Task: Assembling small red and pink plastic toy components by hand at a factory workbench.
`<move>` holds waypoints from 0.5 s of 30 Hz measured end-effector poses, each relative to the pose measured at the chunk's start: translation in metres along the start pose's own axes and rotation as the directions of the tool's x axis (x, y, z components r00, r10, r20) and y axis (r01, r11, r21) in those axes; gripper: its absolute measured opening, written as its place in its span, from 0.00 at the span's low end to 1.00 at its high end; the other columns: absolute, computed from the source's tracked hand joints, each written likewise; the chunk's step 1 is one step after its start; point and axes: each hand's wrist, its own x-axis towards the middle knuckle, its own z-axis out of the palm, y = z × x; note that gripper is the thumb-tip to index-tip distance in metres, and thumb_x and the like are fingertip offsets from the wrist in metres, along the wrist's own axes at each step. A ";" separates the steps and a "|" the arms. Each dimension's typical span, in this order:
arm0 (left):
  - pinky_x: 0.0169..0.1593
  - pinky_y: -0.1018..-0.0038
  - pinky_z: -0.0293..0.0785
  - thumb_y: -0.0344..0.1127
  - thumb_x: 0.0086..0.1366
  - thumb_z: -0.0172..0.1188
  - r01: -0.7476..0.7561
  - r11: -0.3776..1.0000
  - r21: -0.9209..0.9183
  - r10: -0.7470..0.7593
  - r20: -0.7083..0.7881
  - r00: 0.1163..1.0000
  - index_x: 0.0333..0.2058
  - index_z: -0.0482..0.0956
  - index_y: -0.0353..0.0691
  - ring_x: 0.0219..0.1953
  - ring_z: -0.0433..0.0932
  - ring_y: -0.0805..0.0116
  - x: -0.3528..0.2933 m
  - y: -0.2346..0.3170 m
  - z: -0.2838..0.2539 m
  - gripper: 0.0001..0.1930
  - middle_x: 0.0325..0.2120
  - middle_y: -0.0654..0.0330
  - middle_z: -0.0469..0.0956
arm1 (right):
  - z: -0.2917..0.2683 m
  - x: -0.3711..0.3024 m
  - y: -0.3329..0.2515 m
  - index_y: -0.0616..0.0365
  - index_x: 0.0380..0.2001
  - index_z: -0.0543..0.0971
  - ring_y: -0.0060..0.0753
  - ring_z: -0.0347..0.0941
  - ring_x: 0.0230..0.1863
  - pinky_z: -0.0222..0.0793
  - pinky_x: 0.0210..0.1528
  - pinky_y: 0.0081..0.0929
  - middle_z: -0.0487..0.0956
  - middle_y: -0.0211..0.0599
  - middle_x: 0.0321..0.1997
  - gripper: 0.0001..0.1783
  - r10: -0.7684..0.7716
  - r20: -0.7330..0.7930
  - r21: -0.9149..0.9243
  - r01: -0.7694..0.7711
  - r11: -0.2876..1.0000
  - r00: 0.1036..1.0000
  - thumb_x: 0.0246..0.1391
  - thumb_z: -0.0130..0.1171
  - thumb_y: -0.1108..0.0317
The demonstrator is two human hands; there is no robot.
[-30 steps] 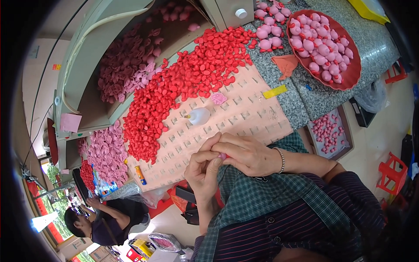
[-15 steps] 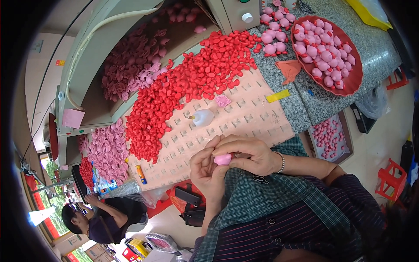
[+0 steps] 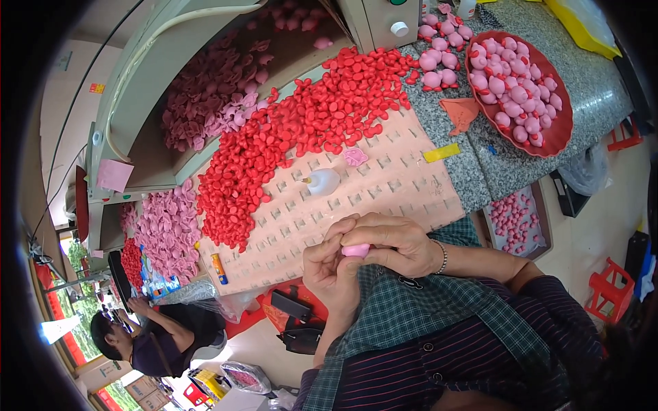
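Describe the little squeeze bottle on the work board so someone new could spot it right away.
Find the tan board with rows of small square pockets. Just right of the red pieces heaped along its far edge lies a small squeeze bottle on its side. It alone is whitish and translucent, with an orange tip.

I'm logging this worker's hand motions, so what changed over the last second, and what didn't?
A small pink piece, hardly visible a second ago, now shows between the fingertips of the left hand and right hand, which stayed pressed together at the board's near edge. The white squeeze bottle, red pile and red bowl lie as before.
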 end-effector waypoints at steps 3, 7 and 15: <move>0.60 0.59 0.72 0.33 0.64 0.64 0.033 0.999 0.018 -0.033 -0.010 0.999 0.48 0.68 0.36 0.58 0.73 0.48 0.001 -0.001 0.000 0.18 0.53 0.37 0.72 | -0.003 0.000 0.001 0.66 0.47 0.77 0.44 0.76 0.52 0.71 0.55 0.35 0.78 0.48 0.50 0.17 0.033 0.050 0.002 -0.033 0.999 0.998 0.53 0.62 0.78; 0.59 0.64 0.71 0.32 0.64 0.64 0.073 0.997 0.016 -0.072 -0.070 0.995 0.49 0.68 0.33 0.56 0.74 0.54 0.004 -0.002 0.002 0.19 0.52 0.39 0.74 | -0.003 -0.001 0.007 0.66 0.50 0.77 0.42 0.77 0.51 0.72 0.54 0.33 0.78 0.48 0.51 0.19 0.071 0.037 -0.010 -0.071 0.997 0.997 0.53 0.61 0.78; 0.60 0.68 0.69 0.25 0.63 0.61 -0.009 0.970 0.245 0.025 -0.061 0.998 0.55 0.67 0.30 0.53 0.76 0.58 0.016 -0.001 0.018 0.23 0.52 0.41 0.75 | 0.007 -0.008 0.007 0.63 0.56 0.73 0.29 0.77 0.49 0.73 0.53 0.29 0.79 0.41 0.50 0.19 0.602 0.083 0.841 -0.380 0.386 0.794 0.64 0.55 0.69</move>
